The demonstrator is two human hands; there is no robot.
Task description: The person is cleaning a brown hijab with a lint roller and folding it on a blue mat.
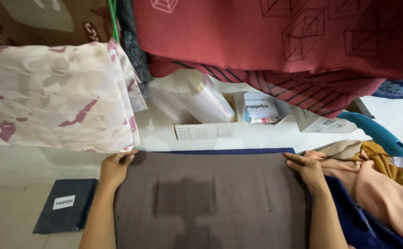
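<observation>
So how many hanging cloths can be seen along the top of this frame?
4, perhaps more behind: a brown printed cloth top left, a cream and maroon patterned cloth below it, a red cube-print cloth across the top right, and a red striped cloth under that.

Garment packing workroom: hanging fabrics (275,37), folded cloth heap (377,180), box of plastic bags (206,124).

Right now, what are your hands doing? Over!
Left hand flat on brown cloth's left corner. Right hand flat on its right corner. Cloth spread over blue cloth. Heap of clothes beside right hand.
</observation>
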